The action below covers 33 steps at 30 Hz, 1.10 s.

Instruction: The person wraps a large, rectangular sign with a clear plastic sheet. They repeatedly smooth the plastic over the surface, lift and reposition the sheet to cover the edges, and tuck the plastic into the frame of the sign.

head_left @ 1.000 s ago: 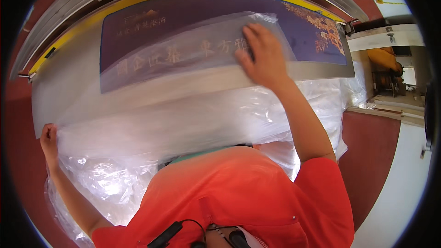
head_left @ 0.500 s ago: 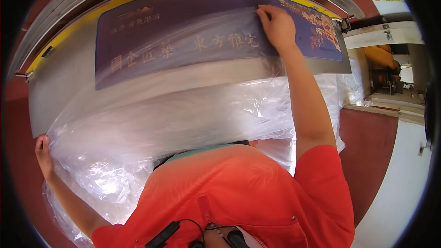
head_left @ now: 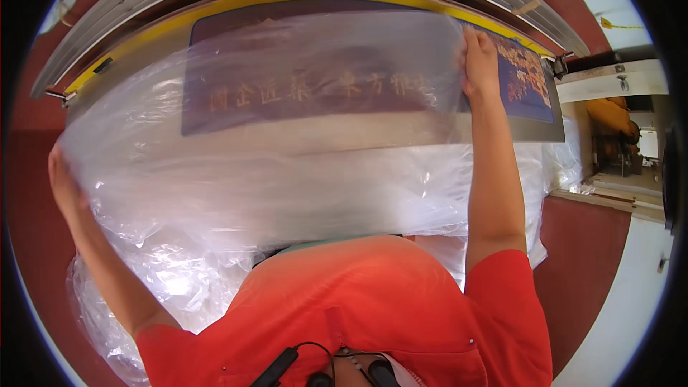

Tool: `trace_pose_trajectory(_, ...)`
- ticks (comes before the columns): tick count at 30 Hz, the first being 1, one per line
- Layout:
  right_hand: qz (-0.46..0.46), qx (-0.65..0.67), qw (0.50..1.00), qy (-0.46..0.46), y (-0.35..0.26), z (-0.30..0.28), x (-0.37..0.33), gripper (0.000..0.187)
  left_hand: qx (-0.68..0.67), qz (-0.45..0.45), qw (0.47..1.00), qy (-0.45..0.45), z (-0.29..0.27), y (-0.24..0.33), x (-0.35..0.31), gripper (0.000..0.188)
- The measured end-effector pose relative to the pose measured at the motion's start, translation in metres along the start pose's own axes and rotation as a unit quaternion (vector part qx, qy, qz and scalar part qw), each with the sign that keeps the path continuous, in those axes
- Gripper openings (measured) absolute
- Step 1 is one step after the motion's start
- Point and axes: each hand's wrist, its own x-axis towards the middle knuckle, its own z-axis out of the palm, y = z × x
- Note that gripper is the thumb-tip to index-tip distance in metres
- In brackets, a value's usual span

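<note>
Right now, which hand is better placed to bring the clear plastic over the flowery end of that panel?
Probably the right hand: it grips the clear plastic sheet close beside the uncovered blossom pattern. The left hand is away at the panel's opposite end.

thin clear plastic film sheet [head_left: 287, 186]: super glossy, crinkly where bunched (glare's kinda brutal), milky-smooth where stretched | flat grey metal-looking plate [head_left: 530, 131]: smooth, satin-ish | dark purple-blue printed rectangular panel [head_left: 530, 105]: smooth, pretty matt | long silver metal rail [head_left: 122, 13]: dull sheen | red-orange short-sleeved cloth shirt [head_left: 373, 287]: matt, soft-looking
</note>
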Motion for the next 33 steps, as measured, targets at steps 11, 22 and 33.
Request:
trace_pose_trajectory(11,0.008,-0.133,0.987,0.093,0.012,-0.025,0.106,0.023,0.408,0.052,0.911,0.037,0.138,-0.088,0.154,0.046)
trace_pose_trajectory(22,0.032,0.083,0.991,0.098,0.039,-0.049,0.119,0.026,0.386,-0.066,0.913,0.115,0.163,-0.077,0.13,0.047)
trace_pose_trajectory(33,0.11,0.047,0.992,-0.039,-0.003,-0.015,0.09,0.024,0.012,-0.15,0.977,-0.151,0.096,-0.063,0.111,0.031)
